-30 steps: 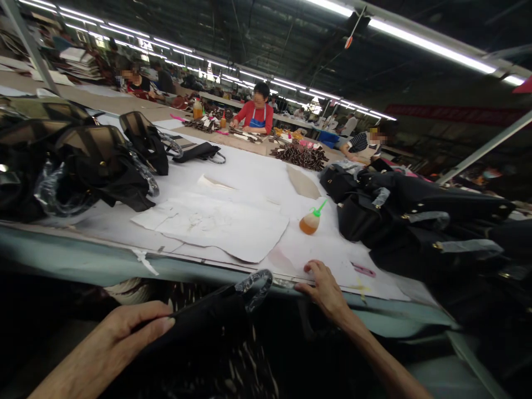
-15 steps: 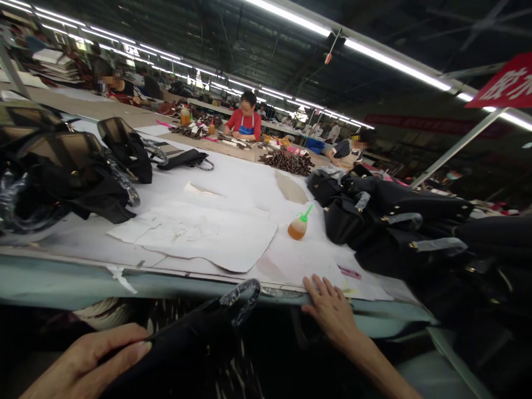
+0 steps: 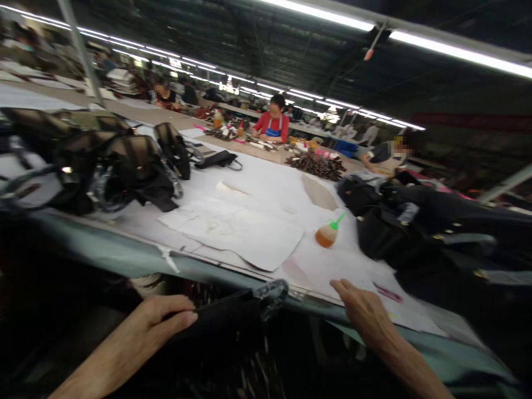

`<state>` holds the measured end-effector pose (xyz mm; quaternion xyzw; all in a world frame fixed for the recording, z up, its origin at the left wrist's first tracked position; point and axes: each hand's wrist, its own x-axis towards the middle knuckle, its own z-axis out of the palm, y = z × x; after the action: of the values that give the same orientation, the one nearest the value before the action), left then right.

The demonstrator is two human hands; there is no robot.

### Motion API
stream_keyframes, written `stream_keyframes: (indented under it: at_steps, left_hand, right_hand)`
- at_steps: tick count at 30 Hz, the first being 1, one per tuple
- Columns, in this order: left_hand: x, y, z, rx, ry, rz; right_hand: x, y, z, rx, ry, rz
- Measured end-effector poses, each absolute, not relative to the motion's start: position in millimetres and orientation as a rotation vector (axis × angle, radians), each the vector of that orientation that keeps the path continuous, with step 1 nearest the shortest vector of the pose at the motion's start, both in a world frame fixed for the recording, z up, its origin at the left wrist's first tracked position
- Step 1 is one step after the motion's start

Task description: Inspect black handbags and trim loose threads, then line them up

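Observation:
My left hand (image 3: 162, 318) is closed on the edge of a black bag (image 3: 226, 327) held below the table's front edge; the bag's handle, wrapped in clear plastic (image 3: 272, 292), sticks up at the rim. My right hand (image 3: 363, 313) lies flat on the table's front edge (image 3: 124, 252), fingers stretched forward onto white paper (image 3: 245, 235). A small orange glue bottle with a green nozzle (image 3: 327, 234) stands on the paper just beyond my right hand.
Black handbags are piled at the left (image 3: 108, 166) and the right (image 3: 419, 227) of the table. A pink strip (image 3: 387, 292) lies near my right hand. Across the table sit a person in a red top and blue apron (image 3: 272, 123) and other workers.
The view has swung to the left and blurred. My right hand has shifted slightly right along the table edge, staying flat. My left hand keeps its hold on the black bag.

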<state>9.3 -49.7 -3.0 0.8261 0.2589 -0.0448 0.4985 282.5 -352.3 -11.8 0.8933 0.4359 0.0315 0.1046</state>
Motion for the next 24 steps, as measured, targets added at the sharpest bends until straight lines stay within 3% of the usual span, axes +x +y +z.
stream_keyframes:
  at_steps: [7, 13, 18, 24]
  left_hand:
    - [12, -53, 2, 1.847, 0.555, -0.07]
    - [9, -53, -2, 1.873, 0.532, 0.004]
    - [6, -53, -2, 1.886, 0.517, 0.041]
    - [4, -52, 0, 1.909, 0.501, 0.108]
  right_hand:
    - [240, -263, 22, 2.788, 1.79, 0.165]
    - [200, -202, 40, 2.424, 2.369, -0.031]
    - [189, -187, 27, 2.321, 2.317, -0.531]
    - [190, -183, 31, 2.285, 2.253, -0.502]
